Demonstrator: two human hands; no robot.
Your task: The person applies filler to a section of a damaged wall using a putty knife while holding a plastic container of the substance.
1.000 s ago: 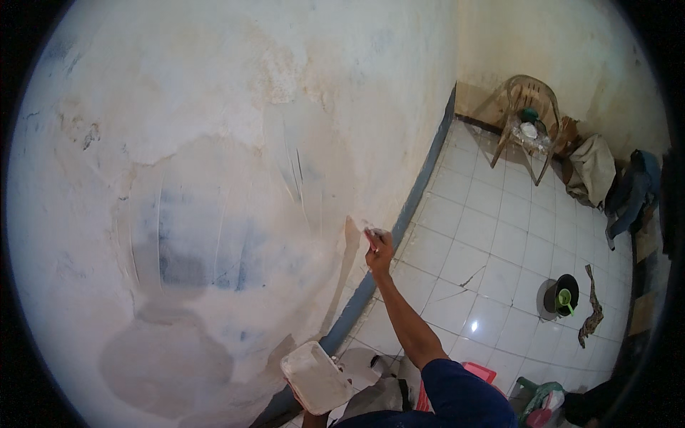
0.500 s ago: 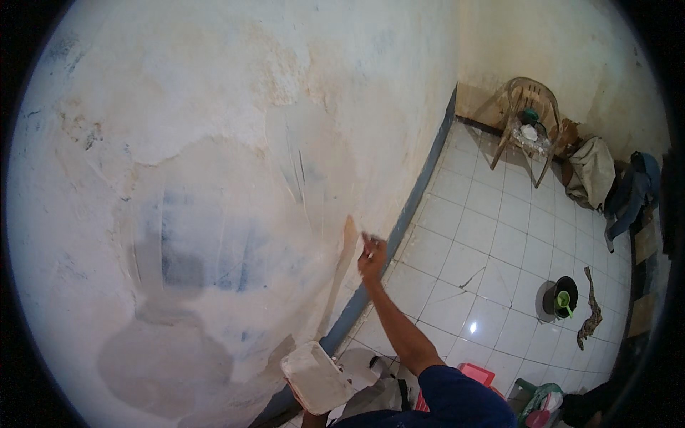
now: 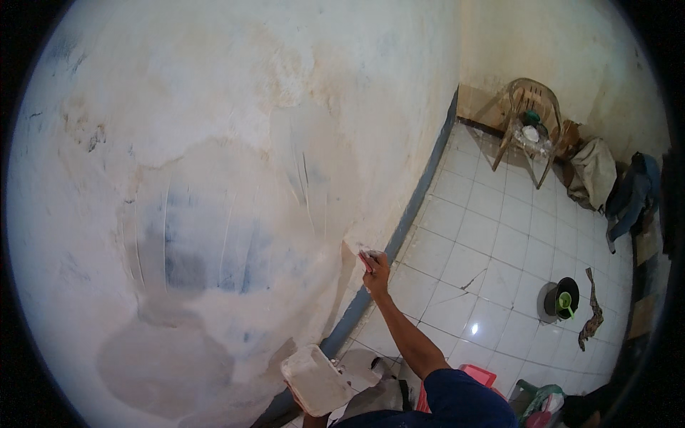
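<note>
My right hand (image 3: 379,278) is closed round a small red-handled putty knife (image 3: 367,262), its blade end at the low part of the plastered wall (image 3: 235,235), just above the blue-grey skirting (image 3: 352,314). At the bottom, my left hand (image 3: 295,393) grips the edge of a pale rectangular tray (image 3: 314,374) from below; most of its fingers are hidden under it. The tray's surface looks smeared with whitish filler. Smooth damp-looking patches and thin vertical ridges cover the wall, with blue showing through in places.
On the tiled floor (image 3: 457,260) stand a dark bucket with a green dipper (image 3: 564,299) and, beside it, a crumpled rag (image 3: 591,321). A dirty plastic chair (image 3: 534,93) holds odds and ends in the far corner. Red plastic (image 3: 477,374) shows near my right arm.
My right hand has moved slightly down along the wall and turned, so the red handle now shows. The tray in my left hand has shifted barely downward.
</note>
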